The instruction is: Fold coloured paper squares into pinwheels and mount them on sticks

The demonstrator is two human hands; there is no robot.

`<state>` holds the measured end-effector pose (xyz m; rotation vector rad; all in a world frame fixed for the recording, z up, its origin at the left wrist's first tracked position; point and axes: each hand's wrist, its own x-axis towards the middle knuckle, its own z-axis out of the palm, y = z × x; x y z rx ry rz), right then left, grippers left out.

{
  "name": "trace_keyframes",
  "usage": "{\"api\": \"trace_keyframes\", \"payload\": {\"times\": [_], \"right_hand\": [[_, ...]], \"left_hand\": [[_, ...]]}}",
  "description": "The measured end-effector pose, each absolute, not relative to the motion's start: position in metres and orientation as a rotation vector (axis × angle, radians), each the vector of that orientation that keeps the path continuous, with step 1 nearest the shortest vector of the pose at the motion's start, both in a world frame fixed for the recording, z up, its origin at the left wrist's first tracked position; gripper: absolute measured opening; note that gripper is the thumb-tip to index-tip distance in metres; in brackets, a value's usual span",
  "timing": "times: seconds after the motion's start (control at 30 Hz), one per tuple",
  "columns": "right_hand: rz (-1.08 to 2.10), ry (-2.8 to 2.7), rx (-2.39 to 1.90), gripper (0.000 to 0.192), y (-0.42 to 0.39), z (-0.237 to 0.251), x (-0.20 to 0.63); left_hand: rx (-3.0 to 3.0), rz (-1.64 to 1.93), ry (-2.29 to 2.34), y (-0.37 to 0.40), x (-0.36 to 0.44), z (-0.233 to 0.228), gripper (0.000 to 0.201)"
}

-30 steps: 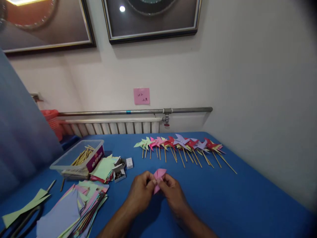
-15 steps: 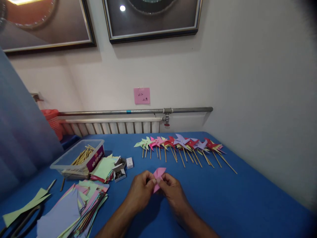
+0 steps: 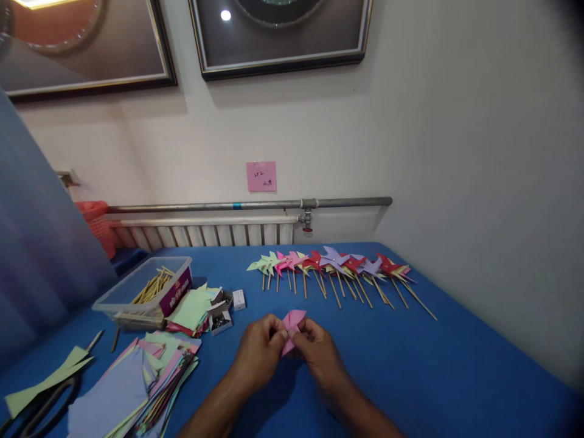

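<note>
Pinching pink folded paper (image 3: 292, 325) between left hand (image 3: 262, 353) and right hand (image 3: 319, 353), both closed on it, just above blue counter (image 3: 433, 365). Finished pinwheels (image 3: 337, 267) rowed behind; paper stack (image 3: 137, 383), stick box (image 3: 146, 292) far left.
</note>
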<state>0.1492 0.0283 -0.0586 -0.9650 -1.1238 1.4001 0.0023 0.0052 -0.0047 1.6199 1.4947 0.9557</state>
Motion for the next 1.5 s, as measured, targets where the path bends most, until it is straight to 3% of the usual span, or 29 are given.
{"api": "trace_keyframes", "payload": {"times": [1.5], "right_hand": [[1.367, -1.221, -0.928, 0.045, 0.027, -0.047, 0.151]], "left_hand": [[1.593, 0.934, 1.51, 0.005, 0.0, 0.0, 0.018]]}}
